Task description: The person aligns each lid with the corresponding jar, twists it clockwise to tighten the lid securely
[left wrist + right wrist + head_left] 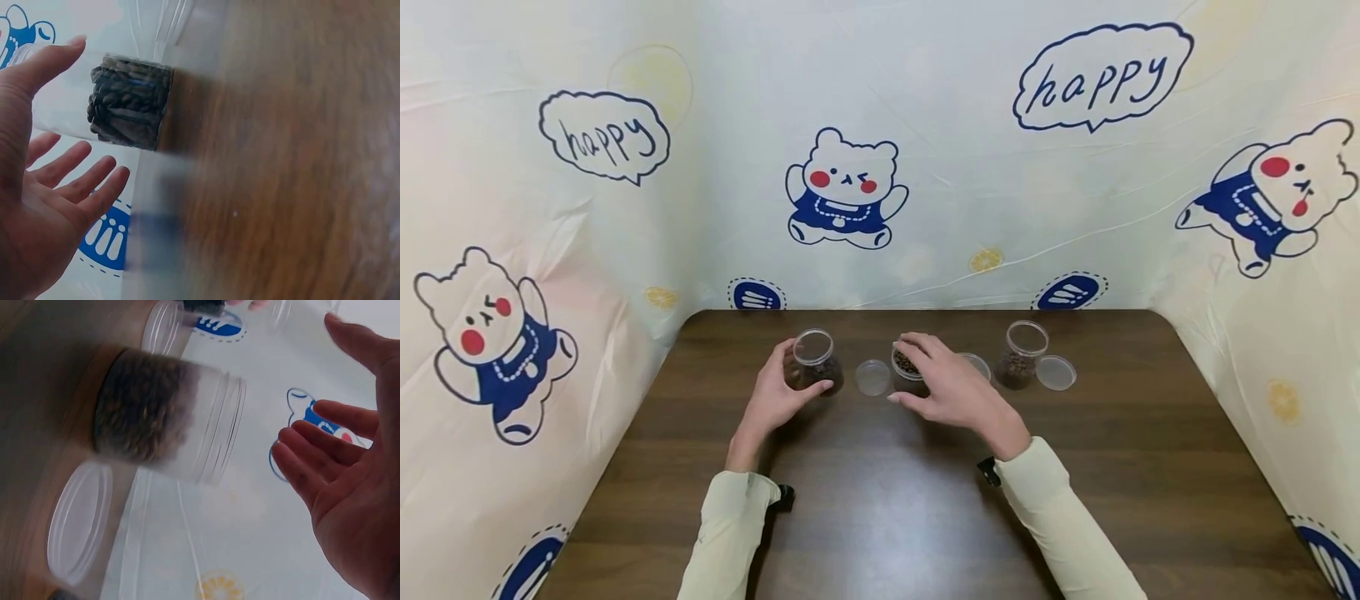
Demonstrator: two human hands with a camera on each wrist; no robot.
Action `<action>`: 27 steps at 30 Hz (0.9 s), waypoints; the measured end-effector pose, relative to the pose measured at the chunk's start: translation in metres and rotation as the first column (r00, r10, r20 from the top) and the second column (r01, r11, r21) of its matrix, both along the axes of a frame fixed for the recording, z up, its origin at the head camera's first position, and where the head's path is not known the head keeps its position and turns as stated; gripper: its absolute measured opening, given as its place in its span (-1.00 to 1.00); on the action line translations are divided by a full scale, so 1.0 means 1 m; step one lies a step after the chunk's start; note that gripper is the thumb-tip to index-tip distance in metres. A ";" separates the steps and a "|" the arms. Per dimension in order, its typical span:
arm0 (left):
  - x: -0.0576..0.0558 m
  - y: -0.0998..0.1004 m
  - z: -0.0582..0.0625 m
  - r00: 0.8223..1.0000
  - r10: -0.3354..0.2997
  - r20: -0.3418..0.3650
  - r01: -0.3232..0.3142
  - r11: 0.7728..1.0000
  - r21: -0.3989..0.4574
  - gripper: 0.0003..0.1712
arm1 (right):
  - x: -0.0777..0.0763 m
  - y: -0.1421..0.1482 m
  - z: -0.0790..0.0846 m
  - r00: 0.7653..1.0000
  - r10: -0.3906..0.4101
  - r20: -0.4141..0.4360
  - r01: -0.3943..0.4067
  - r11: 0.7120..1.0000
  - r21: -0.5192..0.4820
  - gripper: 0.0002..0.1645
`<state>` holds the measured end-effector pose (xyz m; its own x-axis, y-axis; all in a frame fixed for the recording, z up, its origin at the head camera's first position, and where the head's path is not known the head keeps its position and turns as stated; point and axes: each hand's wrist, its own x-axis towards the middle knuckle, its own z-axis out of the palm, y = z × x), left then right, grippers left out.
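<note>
A clear lidless jar (814,347) partly filled with dark beans stands upright at the left of the row. My left hand (778,392) is spread around it, thumb in front and fingers at its far left; in the left wrist view the fingers stand apart from the jar (128,103), and thumb contact is unclear. A second open jar (150,409) with brown, bean-like pieces stands in the middle. My right hand (951,383) hovers over and beside its mouth with loosely extended fingers, which show clear of the jar in the right wrist view.
A third open jar (1021,354) with brown contents stands to the right. Clear round lids lie on the brown table (880,517): one lid (872,377) left of the middle jar, one lid (80,524) right of it, another lid (1056,373) farthest right. A printed curtain (955,192) hangs behind.
</note>
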<state>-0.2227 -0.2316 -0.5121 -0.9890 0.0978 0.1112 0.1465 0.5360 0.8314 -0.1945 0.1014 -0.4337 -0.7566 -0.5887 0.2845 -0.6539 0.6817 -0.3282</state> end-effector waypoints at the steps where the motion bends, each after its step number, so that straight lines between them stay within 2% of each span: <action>1: 0.000 0.001 0.000 1.000 0.000 0.000 0.000 1.000 0.000 0.12 | 0.000 -0.003 0.000 1.000 0.001 0.005 -0.001 1.000 0.006 -0.08; 9: -0.002 0.004 -0.002 1.000 0.006 -0.008 -0.006 1.000 -0.002 0.04 | -0.004 -0.028 -0.001 0.996 -0.031 0.088 0.029 0.999 0.022 0.08; 16: 0.000 0.006 -0.002 1.000 -0.002 -0.019 0.002 1.000 -0.002 0.05 | -0.007 -0.050 -0.005 0.976 -0.014 0.217 0.007 1.000 0.029 0.11; 22: 0.000 0.006 -0.002 1.000 -0.002 -0.016 0.002 1.000 0.004 0.05 | -0.011 -0.070 -0.014 0.982 -0.001 0.188 -0.014 0.997 0.079 0.05; 27: -0.002 0.008 -0.004 0.999 -0.009 -0.036 0.010 1.000 0.016 0.05 | -0.017 -0.087 -0.025 0.978 -0.044 0.206 0.013 0.989 0.149 0.01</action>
<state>-0.2248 -0.2238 -0.5164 -0.9834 0.1053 0.1479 0.1813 0.5212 0.8340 -0.2112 0.0143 -0.4582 -0.8074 -0.5892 0.0318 -0.5610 0.7498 -0.3509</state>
